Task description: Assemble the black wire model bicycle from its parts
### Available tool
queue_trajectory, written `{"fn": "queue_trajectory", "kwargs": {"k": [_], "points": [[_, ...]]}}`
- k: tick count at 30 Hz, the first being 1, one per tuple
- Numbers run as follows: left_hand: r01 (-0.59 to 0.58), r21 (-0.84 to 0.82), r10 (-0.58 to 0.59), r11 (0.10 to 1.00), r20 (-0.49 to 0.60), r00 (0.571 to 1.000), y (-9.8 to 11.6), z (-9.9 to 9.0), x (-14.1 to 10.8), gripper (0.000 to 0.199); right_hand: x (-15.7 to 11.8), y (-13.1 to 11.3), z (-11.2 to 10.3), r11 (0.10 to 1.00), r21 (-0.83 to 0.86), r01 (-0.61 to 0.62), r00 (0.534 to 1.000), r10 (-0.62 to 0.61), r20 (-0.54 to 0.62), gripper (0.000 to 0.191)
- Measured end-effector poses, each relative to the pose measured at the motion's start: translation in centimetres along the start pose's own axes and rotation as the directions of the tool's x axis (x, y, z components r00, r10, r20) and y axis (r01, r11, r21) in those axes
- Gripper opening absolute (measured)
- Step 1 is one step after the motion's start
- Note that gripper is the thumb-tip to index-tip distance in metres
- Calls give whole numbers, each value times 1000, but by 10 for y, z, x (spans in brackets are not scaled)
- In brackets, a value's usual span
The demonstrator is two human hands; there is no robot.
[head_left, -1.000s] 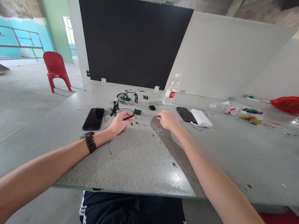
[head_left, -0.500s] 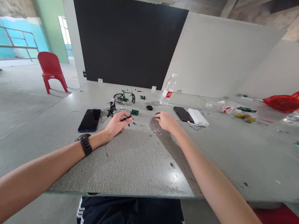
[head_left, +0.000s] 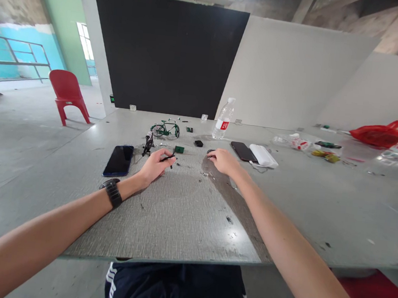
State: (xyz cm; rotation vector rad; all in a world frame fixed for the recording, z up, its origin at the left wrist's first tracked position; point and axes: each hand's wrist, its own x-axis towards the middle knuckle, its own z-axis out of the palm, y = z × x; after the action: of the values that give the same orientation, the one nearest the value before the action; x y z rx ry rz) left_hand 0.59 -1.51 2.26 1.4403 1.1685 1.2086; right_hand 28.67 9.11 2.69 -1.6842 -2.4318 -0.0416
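Two bare forearms (head_left: 276, 223) slant inward over the grey worktop (head_left: 177, 222), on either side of dark trousers (head_left: 177, 284) with white side stripes. A black watch (head_left: 112, 193) circles the left wrist, and the left hand (head_left: 152, 165) rests low, its thumb and fingers pinching a thin black piece (head_left: 167, 158). Small silver bits (head_left: 205, 174) lie just in front of the right hand (head_left: 224, 162), whose fingers bend down to the surface; whether they grip anything I cannot tell. A dark phone (head_left: 118, 160) lies left of the left hand, its screen blank. Beyond the hands are a green block (head_left: 179, 150), a black frame (head_left: 148, 143) and a green model bicycle (head_left: 166, 129). Farther right, an upright clear bottle (head_left: 227, 109) wears a red label (head_left: 222, 125) with white writing too small to read surely. Behind everything stands a black panel (head_left: 166, 55).
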Motion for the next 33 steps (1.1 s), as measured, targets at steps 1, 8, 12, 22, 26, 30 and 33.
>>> {"fn": "queue_trajectory", "kwargs": {"k": [1, 8, 12, 22, 26, 30, 33], "points": [[-4, -1, 4, 1000, -2, 1000, 0, 0, 0, 18, -1, 1, -1, 1000, -1, -2, 1000, 2, -1, 30], [-9, -4, 9, 1000, 0, 1000, -4, 0, 3, 20, -1, -3, -2, 1000, 0, -3, 1000, 3, -19, 30], [4, -4, -4, 1000, 12, 1000, -8, -1, 5, 20, -1, 5, -12, 999, 2, -32, 998, 32, -53, 31], [-2, -2, 2, 1000, 15, 1000, -8, -1, 5, 19, -11, 47, -18, 995, -8, -98, 988, 96, -122, 49], [-10, 4, 10, 1000, 10, 1000, -6, -1, 4, 17, -3, 38, -5, 999, -7, -47, 994, 46, -96, 55], [-18, 4, 18, 1000, 17, 1000, -5, -1, 3, 19, 3, 35, -4, 992, -26, -122, 985, 118, -124, 45], [-13, -4, 13, 1000, 13, 1000, -7, -2, 4, 19, 2, 41, -12, 980, -36, -196, 964, 186, -190, 43]]}}
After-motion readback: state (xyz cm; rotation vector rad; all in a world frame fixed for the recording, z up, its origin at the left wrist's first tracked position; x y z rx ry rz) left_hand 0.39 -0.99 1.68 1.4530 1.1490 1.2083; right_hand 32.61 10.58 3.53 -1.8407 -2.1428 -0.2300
